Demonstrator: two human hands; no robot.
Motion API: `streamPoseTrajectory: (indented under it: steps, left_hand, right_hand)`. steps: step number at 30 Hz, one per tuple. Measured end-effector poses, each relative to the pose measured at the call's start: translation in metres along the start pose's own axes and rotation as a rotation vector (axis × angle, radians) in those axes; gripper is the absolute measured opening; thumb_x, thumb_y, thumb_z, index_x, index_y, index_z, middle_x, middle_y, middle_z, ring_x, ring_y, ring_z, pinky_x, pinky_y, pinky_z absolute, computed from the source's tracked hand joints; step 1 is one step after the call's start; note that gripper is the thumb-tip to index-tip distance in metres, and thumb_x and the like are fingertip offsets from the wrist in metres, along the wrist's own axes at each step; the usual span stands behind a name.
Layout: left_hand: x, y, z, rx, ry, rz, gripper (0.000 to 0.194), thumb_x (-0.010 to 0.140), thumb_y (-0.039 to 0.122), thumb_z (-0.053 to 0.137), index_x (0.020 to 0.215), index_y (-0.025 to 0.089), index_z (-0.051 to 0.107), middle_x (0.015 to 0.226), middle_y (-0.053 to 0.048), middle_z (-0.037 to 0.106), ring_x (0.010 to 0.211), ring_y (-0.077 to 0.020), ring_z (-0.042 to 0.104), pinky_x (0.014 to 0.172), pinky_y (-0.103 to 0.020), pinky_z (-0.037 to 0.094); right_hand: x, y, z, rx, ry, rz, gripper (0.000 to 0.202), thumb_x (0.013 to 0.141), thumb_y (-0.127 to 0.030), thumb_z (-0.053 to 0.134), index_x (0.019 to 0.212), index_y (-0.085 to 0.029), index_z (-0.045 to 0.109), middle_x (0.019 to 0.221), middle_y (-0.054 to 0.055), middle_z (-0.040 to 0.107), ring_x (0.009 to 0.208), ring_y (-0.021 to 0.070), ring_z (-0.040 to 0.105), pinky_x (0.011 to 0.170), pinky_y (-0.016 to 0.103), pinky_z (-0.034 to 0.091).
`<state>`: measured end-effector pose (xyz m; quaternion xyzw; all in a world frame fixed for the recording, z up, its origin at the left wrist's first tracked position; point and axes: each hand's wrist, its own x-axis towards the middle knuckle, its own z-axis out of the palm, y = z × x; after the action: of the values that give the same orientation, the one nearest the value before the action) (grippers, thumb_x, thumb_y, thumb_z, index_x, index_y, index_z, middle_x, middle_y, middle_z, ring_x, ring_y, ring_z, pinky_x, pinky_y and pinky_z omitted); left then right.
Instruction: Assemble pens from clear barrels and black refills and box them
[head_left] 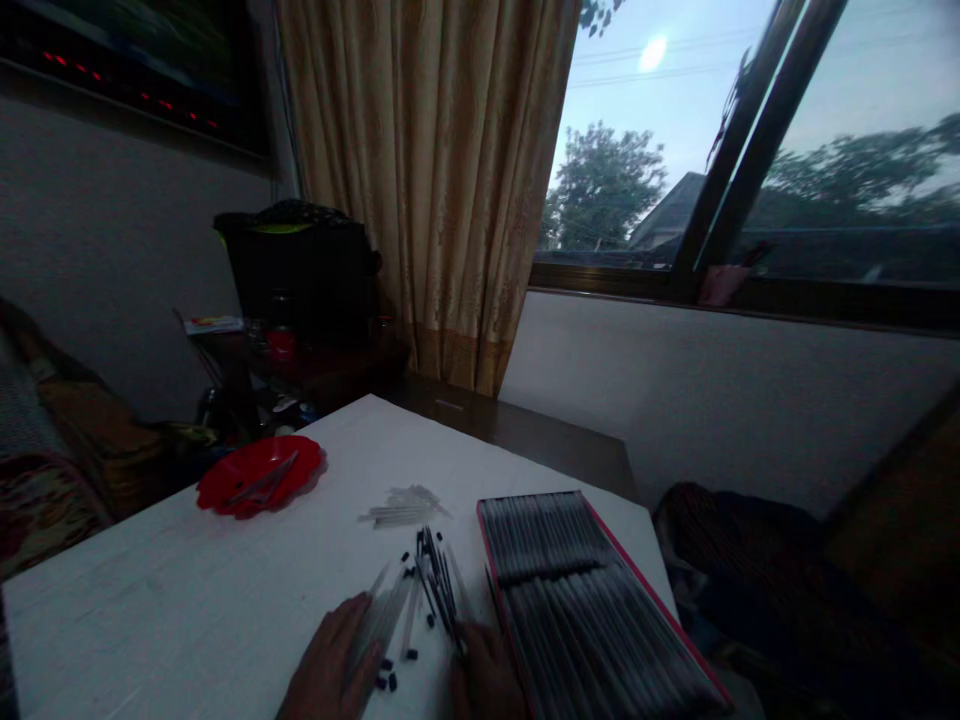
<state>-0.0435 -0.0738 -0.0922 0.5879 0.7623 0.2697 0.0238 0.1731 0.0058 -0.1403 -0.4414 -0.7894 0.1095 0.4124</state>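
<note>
My left hand (330,660) curls its thumb and fingers round a bundle of clear pen barrels (386,610) low on the white table. Beside it, my right hand (487,675) has its fingertips closed at the near end of a bunch of thin black pen refills (437,580); a clear barrel (459,585) lies along their right side. Several small black plugs (412,655) are scattered between and ahead of my hands. Farther off is a loose pile of clear tubes (405,506). My right hand is close to a red-edged box (626,545) packed with two rows of thin pen-like pieces.
A red scalloped plate (217,490) holding some clear pieces sits at the white table's (150,610) left. Behind are a dark side table (322,365) with a black bag (307,265), a curtain (442,180) and a window. Dark cloth (742,530) lies beyond the right edge.
</note>
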Motion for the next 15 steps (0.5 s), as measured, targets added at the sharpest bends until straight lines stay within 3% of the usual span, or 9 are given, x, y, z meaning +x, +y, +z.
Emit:
streamPoseTrajectory:
  steps: [9, 12, 15]
  left_hand:
    - [0.007, 0.002, -0.006, 0.003, 0.002, -0.015, 0.041, 0.089, 0.032, 0.033, 0.118, 0.021, 0.06, 0.121, -0.003, 0.064, 0.115, -0.0212, 0.056, 0.103, -0.041, 0.041]
    - [0.011, 0.01, -0.011, 0.054, -0.061, -0.039, 0.042, 0.089, 0.029, 0.031, 0.121, 0.021, 0.058, 0.124, -0.003, 0.063, 0.118, -0.0182, 0.054, 0.103, -0.036, 0.04]
    - [0.009, 0.025, -0.012, 0.115, -0.09, -0.084, 0.043, 0.088, 0.031, 0.033, 0.123, 0.018, 0.056, 0.126, -0.006, 0.06, 0.121, -0.0206, 0.051, 0.105, -0.038, 0.036]
  right_hand:
    - [0.021, -0.028, -0.02, 0.004, -0.038, 0.063, 0.035, 0.072, -0.006, 0.044, 0.098, -0.02, 0.063, 0.094, 0.008, 0.066, 0.089, 0.0226, 0.063, 0.079, 0.033, 0.051]
    - [0.022, -0.03, -0.026, 0.048, -0.041, -0.01, 0.031, 0.074, -0.007, 0.043, 0.096, -0.019, 0.063, 0.09, 0.007, 0.066, 0.085, 0.021, 0.064, 0.077, 0.031, 0.051]
    - [0.011, -0.027, -0.039, 0.073, -0.027, -0.168, 0.034, 0.075, -0.009, 0.046, 0.104, -0.019, 0.059, 0.098, 0.008, 0.065, 0.092, 0.021, 0.062, 0.081, 0.03, 0.05]
